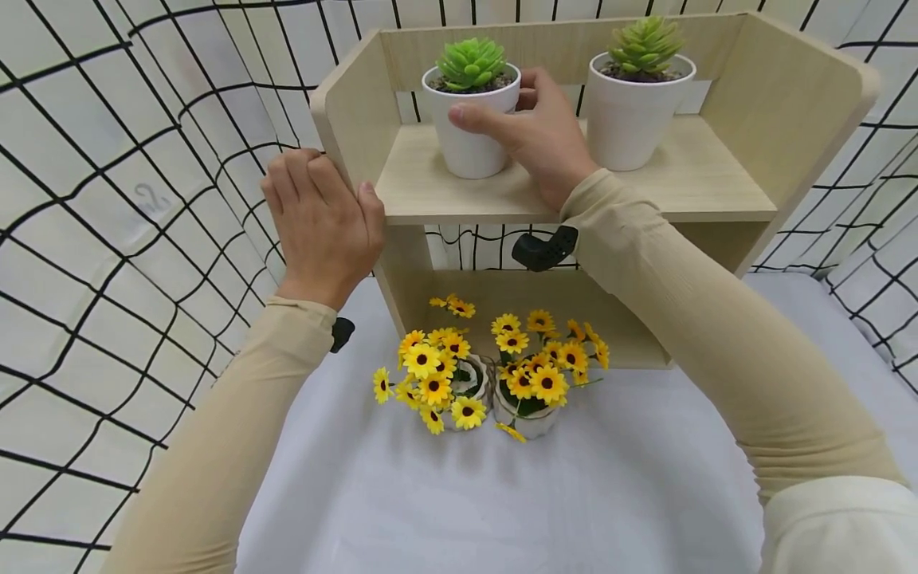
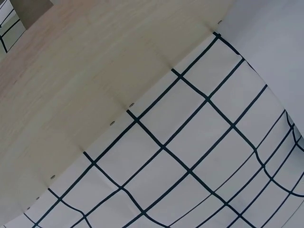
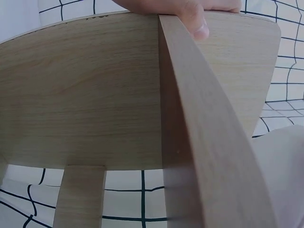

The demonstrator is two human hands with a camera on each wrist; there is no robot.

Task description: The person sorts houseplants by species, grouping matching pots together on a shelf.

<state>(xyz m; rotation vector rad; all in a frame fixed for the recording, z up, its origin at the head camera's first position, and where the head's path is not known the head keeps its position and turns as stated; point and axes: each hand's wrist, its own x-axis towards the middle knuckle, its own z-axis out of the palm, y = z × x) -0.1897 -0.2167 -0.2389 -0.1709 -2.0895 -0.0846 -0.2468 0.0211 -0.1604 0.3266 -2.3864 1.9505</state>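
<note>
In the head view my right hand holds a white pot with a bright green succulent, thumb across its front and fingers round its right side. The pot is on the upper board of a light wooden shelf, toward its left end. My left hand grips the shelf's left side panel, fingers along the outside. The right wrist view shows the left thumb coming round that panel's edge. Only the panel's wooden face and the grid fill the left wrist view.
A second white pot with a succulent stands right of my right hand. Two small pots of yellow flowers stand below, in front of the lower board. Black wire grid surrounds the white-covered table.
</note>
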